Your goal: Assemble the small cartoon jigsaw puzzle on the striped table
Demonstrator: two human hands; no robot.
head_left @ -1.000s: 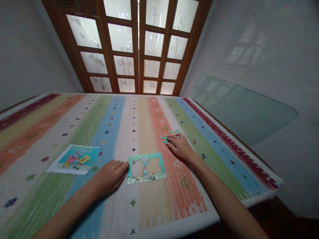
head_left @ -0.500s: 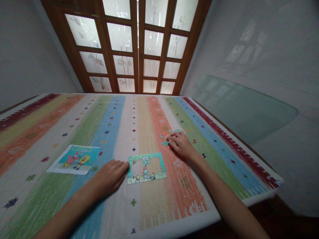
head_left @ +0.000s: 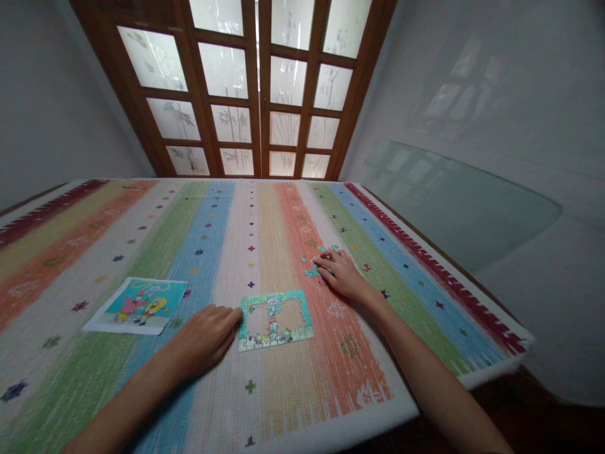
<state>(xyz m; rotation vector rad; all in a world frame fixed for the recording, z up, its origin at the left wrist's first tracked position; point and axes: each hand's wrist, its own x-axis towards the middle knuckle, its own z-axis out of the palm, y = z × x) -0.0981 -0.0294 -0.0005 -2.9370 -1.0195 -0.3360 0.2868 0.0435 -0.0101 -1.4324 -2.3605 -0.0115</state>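
Observation:
A partly assembled jigsaw frame (head_left: 275, 320), teal-edged with an unfilled middle, lies on the striped tablecloth (head_left: 222, 239). My left hand (head_left: 205, 337) rests flat beside the frame's left edge, fingertips touching it, fingers loosely together. My right hand (head_left: 341, 274) lies further back on the orange stripe, fingers curled down onto several loose teal puzzle pieces (head_left: 312, 263). Whether a piece is pinched between the fingers is not visible.
A printed cartoon reference picture (head_left: 137, 305) lies to the left of my left hand. The table's right edge (head_left: 491, 334) drops off near my right forearm. A wooden glazed door (head_left: 255, 88) stands behind the table, and a glass sheet (head_left: 454, 202) leans against the right wall.
My right hand has drawn slightly toward me over the loose pieces, spreading them a little. My left hand stays at the frame. The view has shifted slightly.

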